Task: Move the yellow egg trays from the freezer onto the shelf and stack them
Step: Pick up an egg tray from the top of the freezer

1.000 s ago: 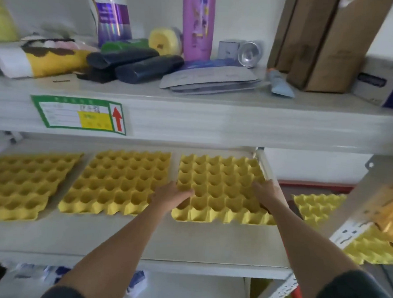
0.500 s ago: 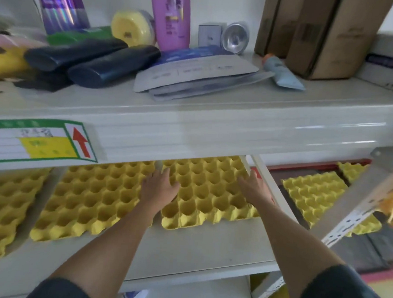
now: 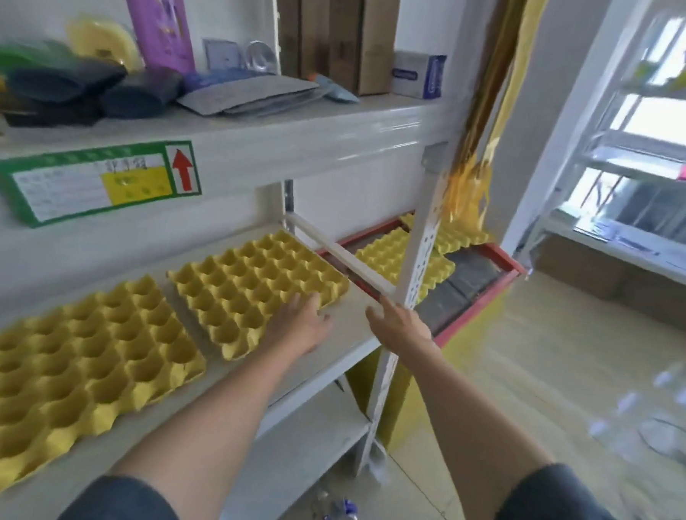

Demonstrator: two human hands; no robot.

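Both hands empty, fingers spread: left hand rests on shelf tray by shelf's right edge; right hand nearer freezer trays, just beyond, up-right.

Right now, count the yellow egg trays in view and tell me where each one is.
4, possibly more out of frame. Two lie side by side on the shelf: left tray and right tray. Two sit on the freezer behind the upright post: near tray and far tray, partly hidden.
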